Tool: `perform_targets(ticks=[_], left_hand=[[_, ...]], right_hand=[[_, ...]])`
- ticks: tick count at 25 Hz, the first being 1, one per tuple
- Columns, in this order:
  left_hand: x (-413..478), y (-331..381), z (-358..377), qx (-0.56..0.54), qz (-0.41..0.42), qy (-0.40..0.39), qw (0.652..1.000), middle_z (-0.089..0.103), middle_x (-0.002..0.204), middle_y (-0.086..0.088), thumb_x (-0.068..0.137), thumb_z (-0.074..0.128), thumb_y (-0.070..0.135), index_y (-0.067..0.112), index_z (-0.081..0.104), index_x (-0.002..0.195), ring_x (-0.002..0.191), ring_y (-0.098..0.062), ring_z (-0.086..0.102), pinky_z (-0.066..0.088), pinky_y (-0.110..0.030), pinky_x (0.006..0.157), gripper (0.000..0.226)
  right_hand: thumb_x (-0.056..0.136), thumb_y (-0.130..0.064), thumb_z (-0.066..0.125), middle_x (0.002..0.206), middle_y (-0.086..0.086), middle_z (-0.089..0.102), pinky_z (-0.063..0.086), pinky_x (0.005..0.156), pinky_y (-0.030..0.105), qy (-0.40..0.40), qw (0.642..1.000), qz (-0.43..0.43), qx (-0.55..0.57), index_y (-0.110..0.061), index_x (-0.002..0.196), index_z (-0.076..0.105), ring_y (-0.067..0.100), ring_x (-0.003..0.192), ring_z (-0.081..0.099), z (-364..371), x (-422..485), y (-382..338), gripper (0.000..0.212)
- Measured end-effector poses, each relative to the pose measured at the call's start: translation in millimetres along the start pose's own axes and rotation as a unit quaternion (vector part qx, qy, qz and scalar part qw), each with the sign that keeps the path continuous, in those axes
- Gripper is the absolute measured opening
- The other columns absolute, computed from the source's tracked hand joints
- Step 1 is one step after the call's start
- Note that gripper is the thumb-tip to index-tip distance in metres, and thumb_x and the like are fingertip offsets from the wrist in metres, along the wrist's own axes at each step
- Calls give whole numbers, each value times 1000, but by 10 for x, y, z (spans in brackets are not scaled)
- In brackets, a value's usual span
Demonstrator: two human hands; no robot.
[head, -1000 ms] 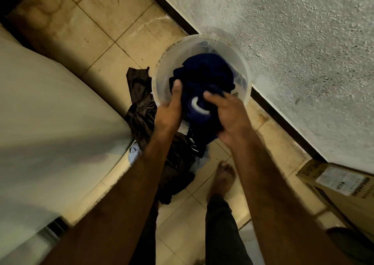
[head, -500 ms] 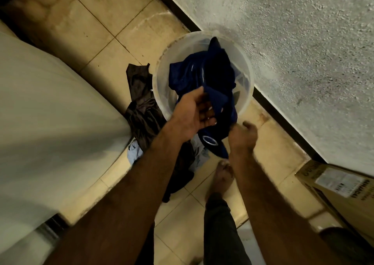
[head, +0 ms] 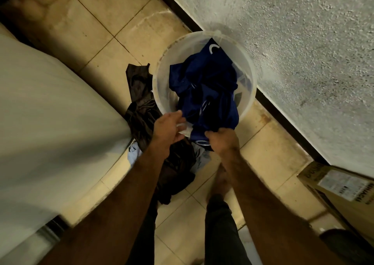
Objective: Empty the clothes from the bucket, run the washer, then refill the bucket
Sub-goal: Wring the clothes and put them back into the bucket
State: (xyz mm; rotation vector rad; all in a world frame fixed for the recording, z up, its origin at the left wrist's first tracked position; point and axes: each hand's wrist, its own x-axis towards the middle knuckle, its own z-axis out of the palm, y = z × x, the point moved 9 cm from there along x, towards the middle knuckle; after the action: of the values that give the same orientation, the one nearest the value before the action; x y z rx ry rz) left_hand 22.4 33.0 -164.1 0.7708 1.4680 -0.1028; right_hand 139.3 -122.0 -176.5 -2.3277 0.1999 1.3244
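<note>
A translucent white bucket (head: pixel 164 98) stands on the tiled floor against the wall. A dark blue garment with white trim (head: pixel 206 88) fills it and hangs over its near rim. My right hand (head: pixel 220 141) grips the hanging lower edge of that garment. At the bucket's near rim my left hand (head: pixel 169 129) has its fingers curled on the cloth's edge, where a pale bit of fabric shows. A heap of dark brown clothes (head: pixel 145 123) with a light blue piece (head: pixel 133 153) lies on the floor left of the bucket.
The white washer (head: pixel 50 123) fills the left side. A rough plastered wall (head: pixel 303 52) runs along the right with a dark skirting. A cardboard box (head: pixel 344 189) sits at the lower right. My bare foot (head: pixel 220 183) is on the tiles below the bucket.
The blue garment has shifted, with more of it now lying in the bucket. My left hand dropped to the near rim, and my right hand closed on the hanging edge.
</note>
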Motion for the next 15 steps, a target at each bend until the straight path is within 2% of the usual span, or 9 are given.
perform_targets(ticks=[2,3,4,6,8,10,11,13,15], left_hand=[[31,-257,-124,60,-46,36,996,63,84,-3,98,56,19,12,64,105,68,-13,57,46,-26,62,13],[29,-375,-135,90,-73,35,993,63,80,-2,97,56,20,11,65,106,66,-13,58,46,-25,61,16],[17,-464,-100,99,-101,12,990,67,84,-2,97,55,28,10,65,111,72,-14,63,50,-28,64,25],[-34,-479,123,31,-138,-71,987,71,105,-6,99,48,50,16,62,120,94,-23,72,60,-40,79,42],[-45,-240,316,-53,-115,-111,986,67,115,-7,101,39,56,18,56,128,104,-31,71,58,-51,90,49],[64,77,350,-65,-57,-81,993,62,122,-5,105,37,46,18,49,137,111,-30,67,53,-53,98,44],[144,215,363,-59,-29,-68,996,59,129,-4,106,38,40,19,46,142,116,-29,64,51,-53,101,42],[374,390,445,-30,4,-75,997,53,143,-3,106,40,33,23,42,147,125,-26,56,48,-48,103,42],[669,417,534,21,18,-89,996,49,148,-2,106,42,29,26,40,149,132,-25,50,46,-42,99,43]], right_hand=[[83,-30,74,70,8,56,43,68,39,-20,992,-26,120,-18,60,56,27,67,55,-21,-18,-248,32],[85,-26,75,68,7,55,48,67,40,-34,981,-37,185,-19,63,55,25,65,55,-22,-1,-383,31],[89,-22,73,70,8,57,52,69,39,-55,969,-41,239,-16,72,56,22,66,57,-26,-7,-526,25],[94,-22,70,83,9,63,57,79,38,-81,942,-43,323,-13,88,57,21,76,64,-23,63,-778,16],[91,-28,71,107,8,69,56,97,44,-51,941,-59,328,-15,109,60,24,99,67,-56,189,-911,24],[87,-31,74,138,8,59,48,109,44,42,979,-138,146,-19,142,49,26,127,57,-151,254,-995,61],[88,-32,73,150,10,47,44,113,43,85,978,-186,31,-20,152,39,28,138,47,-166,259,-1029,74],[90,-35,69,165,15,19,38,114,50,127,945,-255,-158,-27,161,21,36,151,24,-72,317,-1099,86],[92,-42,65,170,14,-4,32,113,63,110,913,-274,-281,-34,161,13,40,155,3,125,579,-1042,87]])
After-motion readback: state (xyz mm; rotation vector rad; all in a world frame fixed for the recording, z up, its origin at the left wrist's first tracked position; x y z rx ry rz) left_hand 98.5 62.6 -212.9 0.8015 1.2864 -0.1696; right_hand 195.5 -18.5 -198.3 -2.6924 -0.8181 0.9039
